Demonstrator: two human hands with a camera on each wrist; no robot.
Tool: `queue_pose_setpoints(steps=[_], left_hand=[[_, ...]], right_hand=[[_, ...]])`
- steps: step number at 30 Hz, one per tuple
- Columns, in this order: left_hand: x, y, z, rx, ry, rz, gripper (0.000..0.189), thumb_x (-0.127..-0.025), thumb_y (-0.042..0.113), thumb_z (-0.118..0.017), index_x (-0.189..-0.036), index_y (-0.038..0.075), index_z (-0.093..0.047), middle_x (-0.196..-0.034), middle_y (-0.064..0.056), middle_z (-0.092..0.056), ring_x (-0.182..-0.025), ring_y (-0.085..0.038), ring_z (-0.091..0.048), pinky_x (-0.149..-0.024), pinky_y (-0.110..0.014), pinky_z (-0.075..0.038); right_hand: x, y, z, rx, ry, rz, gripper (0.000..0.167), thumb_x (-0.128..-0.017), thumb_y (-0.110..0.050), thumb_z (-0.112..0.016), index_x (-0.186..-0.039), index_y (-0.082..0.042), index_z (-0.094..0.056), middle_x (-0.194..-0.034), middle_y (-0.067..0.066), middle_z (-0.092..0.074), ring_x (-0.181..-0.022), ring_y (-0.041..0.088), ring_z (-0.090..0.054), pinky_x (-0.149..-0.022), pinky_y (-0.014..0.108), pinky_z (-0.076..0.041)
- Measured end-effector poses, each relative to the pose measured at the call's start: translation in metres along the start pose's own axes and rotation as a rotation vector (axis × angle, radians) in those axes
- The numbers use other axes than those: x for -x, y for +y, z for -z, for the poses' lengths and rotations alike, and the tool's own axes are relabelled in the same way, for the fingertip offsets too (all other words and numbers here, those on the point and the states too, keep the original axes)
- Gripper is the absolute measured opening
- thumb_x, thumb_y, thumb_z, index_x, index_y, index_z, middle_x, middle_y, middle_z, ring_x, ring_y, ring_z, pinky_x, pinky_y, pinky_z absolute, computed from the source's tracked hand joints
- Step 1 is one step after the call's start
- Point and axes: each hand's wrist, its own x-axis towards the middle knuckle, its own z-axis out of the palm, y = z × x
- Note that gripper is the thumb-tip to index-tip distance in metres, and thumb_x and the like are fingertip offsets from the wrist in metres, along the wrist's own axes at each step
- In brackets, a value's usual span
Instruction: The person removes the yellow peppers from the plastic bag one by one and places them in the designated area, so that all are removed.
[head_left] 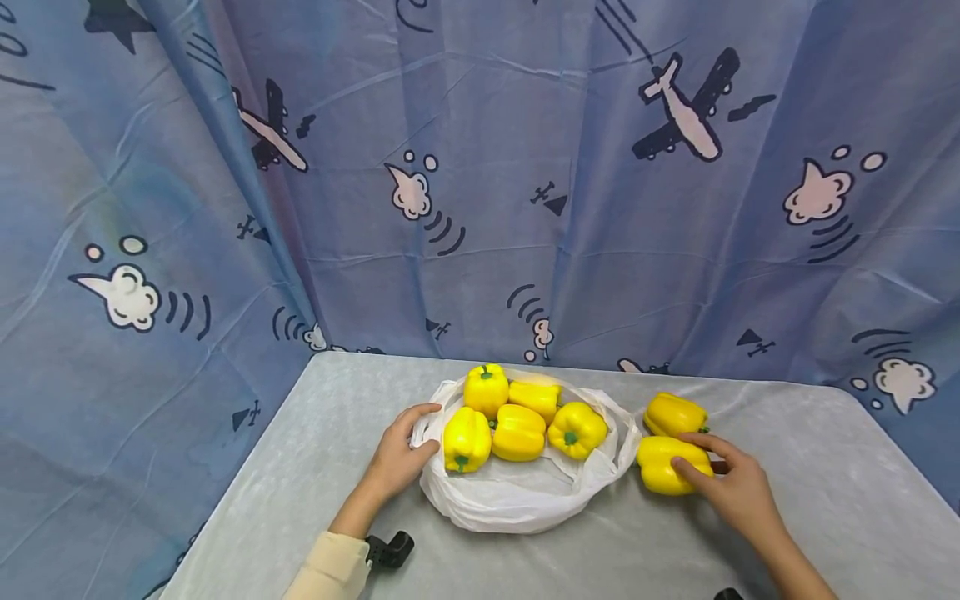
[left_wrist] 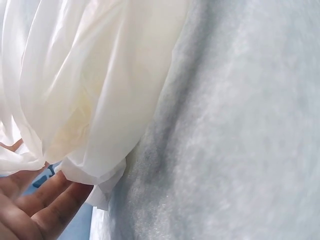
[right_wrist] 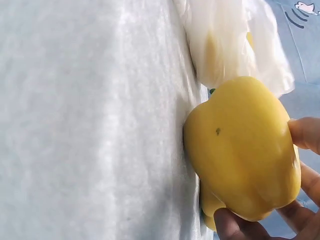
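Observation:
A white plastic bag point(head_left: 517, 500) lies with its mouth spread wide, several yellow bell peppers point(head_left: 519, 433) inside. At its left side my left hand point(head_left: 397, 454) holds the rim between thumb and fingers. The left wrist view has the bag's thin folds point(left_wrist: 100, 90) hanging over the fingertips point(left_wrist: 65, 205). To the right of the bag, my right hand point(head_left: 738, 492) grips a yellow bell pepper point(head_left: 667, 467), thumb on the near side and fingers round the far end. From the right wrist, this pepper point(right_wrist: 245, 150) appears close over the cloth.
Another yellow bell pepper point(head_left: 673, 414) lies just behind the held one, right of the bag. A pale grey cloth point(head_left: 300, 467) covers the table. Blue curtains point(head_left: 480, 167) with airplane prints hang along the back and left.

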Motion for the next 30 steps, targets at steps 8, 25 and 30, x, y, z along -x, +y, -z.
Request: queue_pose_setpoints(steps=[8, 25, 30], left_hand=[[0.0005, 0.0021, -0.0001, 0.003, 0.004, 0.001, 0.048, -0.081, 0.007, -0.062, -0.128, 0.016, -0.059, -0.137, -0.007, -0.054, -0.134, -0.029, -0.045, -0.112, -0.049, -0.035], [0.0004, 0.0012, -0.0016, 0.010, 0.011, 0.005, 0.047, -0.081, 0.007, -0.062, -0.128, 0.017, -0.059, -0.137, -0.008, -0.054, -0.134, -0.029, -0.046, -0.112, -0.049, -0.036], [0.0004, 0.0019, -0.0017, 0.012, 0.007, 0.002, 0.047, -0.082, 0.007, -0.062, -0.128, 0.017, -0.059, -0.138, -0.008, -0.054, -0.134, -0.029, -0.045, -0.112, -0.049, -0.036]], right_hand=[[-0.0007, 0.0037, -0.0023, -0.025, 0.004, -0.017, 0.041, -0.085, -0.030, -0.072, -0.119, -0.008, -0.065, -0.118, 0.026, -0.062, -0.073, -0.007, -0.053, -0.059, 0.018, -0.049], [-0.0023, 0.0094, 0.0025, 0.031, -0.052, -0.021, 0.049, -0.087, -0.038, -0.068, -0.125, -0.007, -0.061, -0.126, 0.028, -0.057, -0.084, 0.024, -0.065, -0.058, 0.020, -0.049], [-0.0016, 0.0096, 0.0060, 0.054, -0.081, -0.033, 0.052, -0.088, -0.041, -0.066, -0.127, -0.007, -0.059, -0.132, 0.029, -0.052, -0.100, 0.043, -0.061, -0.064, 0.028, -0.054]])
